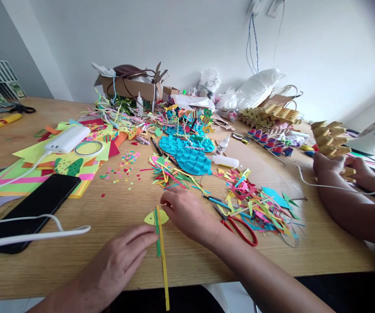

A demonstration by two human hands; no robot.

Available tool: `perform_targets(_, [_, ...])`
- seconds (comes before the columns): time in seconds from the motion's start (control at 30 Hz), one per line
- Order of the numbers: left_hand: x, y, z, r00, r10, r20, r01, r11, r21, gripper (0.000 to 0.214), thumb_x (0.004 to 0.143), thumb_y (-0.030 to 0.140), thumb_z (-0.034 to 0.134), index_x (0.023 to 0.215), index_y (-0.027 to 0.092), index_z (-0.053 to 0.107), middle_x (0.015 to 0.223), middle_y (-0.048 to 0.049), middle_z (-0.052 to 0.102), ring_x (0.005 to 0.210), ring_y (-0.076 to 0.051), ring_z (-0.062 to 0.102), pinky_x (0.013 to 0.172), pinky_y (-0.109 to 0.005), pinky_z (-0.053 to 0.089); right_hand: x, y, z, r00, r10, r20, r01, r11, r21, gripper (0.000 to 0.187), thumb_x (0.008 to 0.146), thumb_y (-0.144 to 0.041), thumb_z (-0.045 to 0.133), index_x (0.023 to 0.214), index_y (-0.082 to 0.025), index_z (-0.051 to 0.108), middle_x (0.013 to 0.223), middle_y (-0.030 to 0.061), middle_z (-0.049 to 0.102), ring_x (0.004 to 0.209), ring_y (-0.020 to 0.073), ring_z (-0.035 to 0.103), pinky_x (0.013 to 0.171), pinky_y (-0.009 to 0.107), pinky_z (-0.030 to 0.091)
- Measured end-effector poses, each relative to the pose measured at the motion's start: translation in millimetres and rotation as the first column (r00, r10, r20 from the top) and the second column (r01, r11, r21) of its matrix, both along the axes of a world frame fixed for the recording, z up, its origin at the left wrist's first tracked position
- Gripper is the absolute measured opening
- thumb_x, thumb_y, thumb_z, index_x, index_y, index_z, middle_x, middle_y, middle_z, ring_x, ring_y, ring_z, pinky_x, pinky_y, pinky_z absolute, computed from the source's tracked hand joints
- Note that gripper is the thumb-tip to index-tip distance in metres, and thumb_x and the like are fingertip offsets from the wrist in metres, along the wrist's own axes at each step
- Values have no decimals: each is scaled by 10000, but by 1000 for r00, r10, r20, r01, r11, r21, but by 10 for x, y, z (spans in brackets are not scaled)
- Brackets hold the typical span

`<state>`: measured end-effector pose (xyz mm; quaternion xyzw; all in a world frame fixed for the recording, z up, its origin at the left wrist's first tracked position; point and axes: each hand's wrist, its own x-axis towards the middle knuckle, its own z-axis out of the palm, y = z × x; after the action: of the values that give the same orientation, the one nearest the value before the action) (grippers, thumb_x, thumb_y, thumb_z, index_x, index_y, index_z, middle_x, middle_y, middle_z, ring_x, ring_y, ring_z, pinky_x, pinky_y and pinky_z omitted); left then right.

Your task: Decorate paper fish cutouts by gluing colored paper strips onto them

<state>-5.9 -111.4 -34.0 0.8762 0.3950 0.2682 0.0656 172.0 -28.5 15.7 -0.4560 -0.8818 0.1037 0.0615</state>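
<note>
A small yellow paper fish lies on the wooden table near the front edge, with a green paper strip and a long yellow strip laid across it. My left hand lies flat, fingers stretched toward the strips, fingertips at the green one. My right hand rests fingers down just right of the fish, touching its edge and the top of the strips. Neither hand grips anything that I can see.
Red-handled scissors and a heap of coloured paper scraps lie to the right. A black phone with white cable, a power bank, blue paper discs, a glue bottle and a cardboard box fill the table. Another person's hands hold egg-carton pieces at right.
</note>
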Motion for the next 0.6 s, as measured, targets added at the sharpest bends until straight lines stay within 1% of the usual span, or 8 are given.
perform_targets(0.07, [-36, 22, 30, 999, 32, 34, -31, 999, -31, 324, 843, 78, 344, 1024, 219, 574, 988, -19, 643, 887, -126, 623, 792, -190, 508, 72, -92, 2, 1000, 11, 7, -10, 1000, -16, 149, 846, -166, 482, 802, -181, 623, 827, 32, 639, 754, 137, 585, 612, 221, 355])
perform_targets(0.17, [-49, 41, 71, 1000, 6, 21, -6, 1000, 3, 302, 857, 79, 326, 932, 210, 588, 900, -12, 645, 835, -122, 626, 776, -185, 511, 187, -278, -18, 999, 51, 17, -50, 996, -69, 112, 844, -168, 507, 777, -177, 596, 792, 19, 616, 720, 130, 575, 598, 216, 358])
perform_targets(0.23, [-43, 60, 94, 999, -31, -18, 32, 998, 46, 321, 874, 69, 302, 914, 199, 593, 885, -16, 645, 836, -122, 617, 780, -189, 508, 250, -423, -34, 991, 130, -24, -132, 988, -76, 121, 859, -151, 487, 782, -176, 577, 793, 14, 601, 727, 125, 560, 626, 212, 372])
perform_targets(0.27, [-42, 77, 105, 998, -44, -39, 47, 997, 64, 325, 883, 68, 297, 921, 192, 594, 891, -21, 645, 853, -127, 611, 788, -199, 505, 275, -497, -41, 981, 188, -55, -192, 979, -71, 116, 866, -149, 478, 799, -175, 569, 815, 15, 596, 742, 125, 551, 649, 212, 380])
perform_targets(0.37, [-54, 165, 132, 994, -59, -88, 68, 993, 99, 327, 898, 69, 293, 972, 173, 594, 939, -39, 645, 930, -150, 582, 840, -252, 489, 338, -704, -67, 935, 333, -118, -341, 938, -54, 74, 860, -163, 500, 911, -177, 552, 916, 27, 581, 822, 140, 517, 725, 230, 393])
perform_targets(0.4, [-62, 204, 140, 994, -56, -98, 66, 992, 105, 332, 898, 64, 289, 983, 167, 593, 956, -44, 643, 952, -156, 571, 857, -270, 482, 356, -761, -80, 925, 359, -122, -366, 930, -40, 118, 850, -172, 521, 966, -179, 544, 950, 32, 574, 848, 150, 506, 744, 244, 394])
perform_targets(0.5, [-77, 322, 156, 990, -52, -131, 66, 992, 104, 334, 888, 49, 293, 989, 153, 593, 995, -54, 636, 993, -170, 545, 885, -308, 468, 400, -887, -143, 911, 398, -106, -398, 917, 14, 265, 826, -210, 565, 1084, -190, 504, 1012, 50, 561, 889, 180, 483, 764, 293, 394])
perform_targets(0.6, [-58, 410, 154, 984, -76, -160, 89, 993, 77, 332, 887, 42, 295, 981, 154, 593, 1001, -53, 631, 990, -173, 537, 881, -322, 465, 407, -958, -252, 916, 389, -100, -382, 921, 80, 239, 850, -192, 515, 1088, -192, 498, 983, 52, 570, 869, 183, 485, 759, 314, 394])
